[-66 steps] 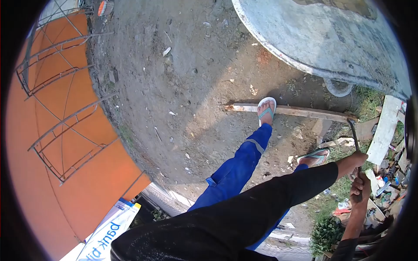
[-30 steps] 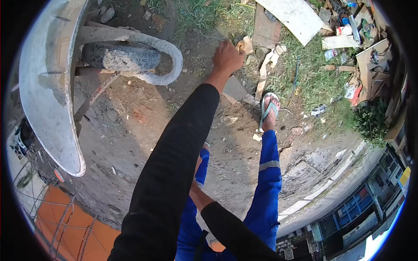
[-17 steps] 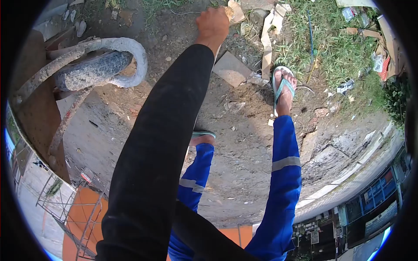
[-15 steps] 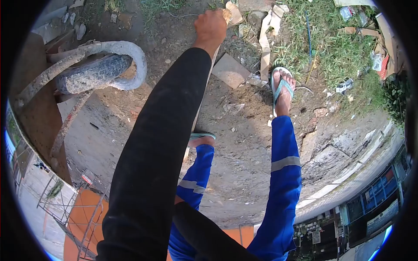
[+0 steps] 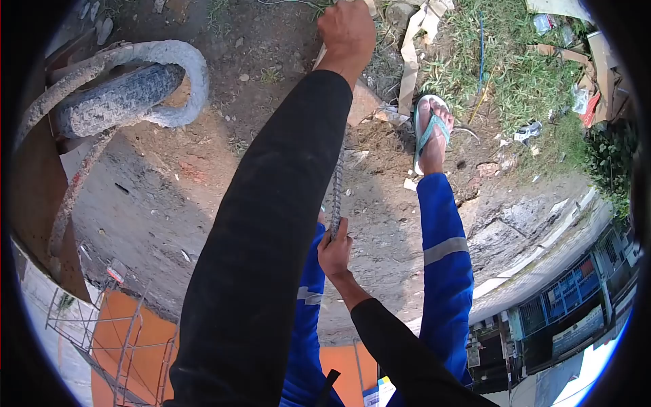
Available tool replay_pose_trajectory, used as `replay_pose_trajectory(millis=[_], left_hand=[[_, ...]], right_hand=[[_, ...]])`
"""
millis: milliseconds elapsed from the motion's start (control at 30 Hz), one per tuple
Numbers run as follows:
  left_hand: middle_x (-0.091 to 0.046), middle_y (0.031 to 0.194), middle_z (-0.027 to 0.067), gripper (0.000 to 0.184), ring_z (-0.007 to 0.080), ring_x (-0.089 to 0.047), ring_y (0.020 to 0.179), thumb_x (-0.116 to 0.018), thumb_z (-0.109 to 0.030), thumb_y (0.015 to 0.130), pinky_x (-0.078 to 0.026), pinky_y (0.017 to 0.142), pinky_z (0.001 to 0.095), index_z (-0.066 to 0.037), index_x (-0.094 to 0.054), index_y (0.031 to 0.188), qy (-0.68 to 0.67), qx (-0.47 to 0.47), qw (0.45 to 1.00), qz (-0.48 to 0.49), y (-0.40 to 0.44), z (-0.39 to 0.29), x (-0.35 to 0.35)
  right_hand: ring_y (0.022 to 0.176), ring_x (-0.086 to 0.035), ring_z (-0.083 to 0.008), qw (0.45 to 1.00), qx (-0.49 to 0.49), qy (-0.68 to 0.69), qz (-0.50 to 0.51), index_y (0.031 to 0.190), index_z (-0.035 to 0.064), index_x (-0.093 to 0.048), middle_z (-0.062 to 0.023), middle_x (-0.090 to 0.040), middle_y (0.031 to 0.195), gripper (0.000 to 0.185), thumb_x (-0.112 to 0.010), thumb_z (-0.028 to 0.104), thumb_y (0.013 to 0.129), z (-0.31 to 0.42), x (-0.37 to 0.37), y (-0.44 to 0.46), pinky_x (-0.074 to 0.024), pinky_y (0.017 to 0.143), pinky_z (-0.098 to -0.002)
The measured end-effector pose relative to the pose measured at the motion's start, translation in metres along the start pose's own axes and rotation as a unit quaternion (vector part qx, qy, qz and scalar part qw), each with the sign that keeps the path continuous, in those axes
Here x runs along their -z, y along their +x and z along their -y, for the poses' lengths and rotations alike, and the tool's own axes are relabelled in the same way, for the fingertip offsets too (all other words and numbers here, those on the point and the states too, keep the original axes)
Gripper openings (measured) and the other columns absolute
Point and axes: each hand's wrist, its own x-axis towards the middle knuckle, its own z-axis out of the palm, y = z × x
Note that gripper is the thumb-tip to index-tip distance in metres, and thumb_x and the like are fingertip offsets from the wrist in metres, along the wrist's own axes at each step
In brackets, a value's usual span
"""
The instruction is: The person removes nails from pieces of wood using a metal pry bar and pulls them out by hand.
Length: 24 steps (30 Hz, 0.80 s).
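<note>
The right hand [image 5: 335, 255] has come into view, fingers round a ribbed bar [image 5: 337, 193]; a slip could strike the left hand [image 5: 348, 32] beyond them, closed on a wooden strip [image 5: 320, 57].

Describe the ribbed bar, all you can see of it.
The ribbed bar is slim, straight and grey, apparently metal, with close ridges along its visible length. It stretches away from the right hand, which is closed around its near part. Farther off it passes beneath the left arm's black sleeve, which hides its far end.
</note>
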Motion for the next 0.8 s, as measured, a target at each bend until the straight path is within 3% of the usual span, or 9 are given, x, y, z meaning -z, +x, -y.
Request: replay_pose_trajectory(millis=[167,267,333,433,567,633,700,733,800], left_hand=[[-0.068,0.117,0.0184,0.027,0.0388,-0.069,0.104,-0.05,-0.015,0.097,-0.056,0.085,0.052,-0.003,-0.069,0.111,0.041,-0.004,0.999,-0.03,-0.011,0.006,0.007],[-0.075,0.101,0.0176,0.029,0.0366,-0.072,0.097,-0.049,-0.018,0.098,-0.056,0.082,0.0508,-0.007,-0.076,0.097,0.061,-0.027,0.998,-0.007,-0.011,0.001,0.007],[-0.073,0.102,0.0245,0.022,0.0455,-0.071,0.099,-0.066,-0.017,0.087,-0.055,0.085,0.0562,-0.003,-0.076,0.101,0.053,-0.021,0.998,0.005,-0.018,0.002,0.007],[-0.073,0.103,0.0244,0.025,0.0443,-0.071,0.1,-0.068,-0.024,0.087,-0.055,0.086,0.0551,-0.003,-0.076,0.101,0.04,-0.012,0.998,-0.036,-0.022,-0.003,0.006],[-0.073,0.106,0.022,0.022,0.0405,-0.072,0.098,-0.064,-0.016,0.089,-0.056,0.083,0.0532,-0.003,-0.078,0.098,0.041,0.009,0.999,-0.035,-0.022,-0.008,0.011],[-0.071,0.11,0.0218,0.022,0.0403,-0.07,0.102,-0.067,-0.018,0.086,-0.055,0.084,0.052,-0.003,-0.078,0.098,0.029,0.041,0.999,0.016,-0.022,-0.007,0.019],[-0.072,0.108,0.0224,0.025,0.0414,-0.071,0.101,-0.07,-0.024,0.086,-0.055,0.085,0.0524,-0.003,-0.077,0.098,0.042,0.028,0.999,0.018,-0.021,-0.004,0.018],[-0.073,0.105,0.023,0.029,0.0425,-0.071,0.101,-0.072,-0.029,0.086,-0.056,0.087,0.0528,-0.003,-0.076,0.099,0.051,0.018,0.998,0.019,-0.02,-0.003,0.016],[-0.073,0.106,0.0213,0.026,0.0419,-0.071,0.098,-0.072,-0.025,0.084,-0.056,0.085,0.0519,-0.002,-0.077,0.097,0.058,0.006,0.998,-0.006,-0.02,-0.006,0.008]], right_hand=[[0.07,-0.064,-0.0524,0.994,0.029,0.059,-0.086,0.13,0.0036,-0.041,-0.0262,-0.065,0.075,0.045,-0.061,0.007,0.09,-0.011,-0.084,0.015,-0.0499,0.062,-0.0596],[0.077,-0.066,-0.0524,0.994,-0.08,0.018,-0.078,0.13,0.0119,-0.044,-0.0276,-0.068,0.082,0.045,-0.064,0.011,0.09,-0.025,-0.081,0.04,-0.051,0.065,-0.0594],[0.076,-0.066,-0.0519,0.993,-0.078,-0.026,-0.083,0.129,0.0099,-0.045,-0.0275,-0.067,0.078,0.042,-0.061,0.009,0.091,-0.046,-0.063,0.055,-0.0498,0.065,-0.0593],[0.071,-0.065,-0.0503,0.993,-0.048,-0.044,-0.095,0.123,0.0065,-0.052,-0.0259,-0.067,0.074,0.031,-0.061,0.009,0.093,-0.055,-0.051,0.072,-0.0499,0.063,-0.0554],[0.066,-0.063,-0.0469,0.989,-0.054,0.134,0.004,0.095,0.0012,-0.063,-0.0241,-0.066,0.074,0.014,-0.063,0.015,0.096,-0.038,-0.05,0.062,-0.0485,0.059,-0.0461],[0.065,-0.063,-0.0446,0.972,-0.016,0.232,-0.021,0.079,-0.0016,-0.064,-0.0254,-0.065,0.072,0.029,-0.062,0.02,0.098,-0.035,-0.071,0.045,-0.0473,0.057,-0.0432],[0.069,-0.065,-0.046,0.988,0.042,0.031,-0.142,0.081,-0.0028,-0.066,-0.0271,-0.066,0.074,0.027,-0.063,0.02,0.096,-0.052,-0.104,0.046,-0.0494,0.059,-0.0467],[0.069,-0.065,-0.046,0.988,0.038,0.038,-0.145,0.081,-0.0028,-0.066,-0.0271,-0.066,0.074,0.027,-0.063,0.02,0.096,-0.045,-0.096,0.052,-0.0494,0.059,-0.0467],[0.072,-0.065,-0.0477,0.99,-0.076,0.041,-0.11,0.082,-0.003,-0.066,-0.028,-0.066,0.075,0.026,-0.064,0.019,0.094,-0.047,-0.076,0.077,-0.0499,0.062,-0.0514]])
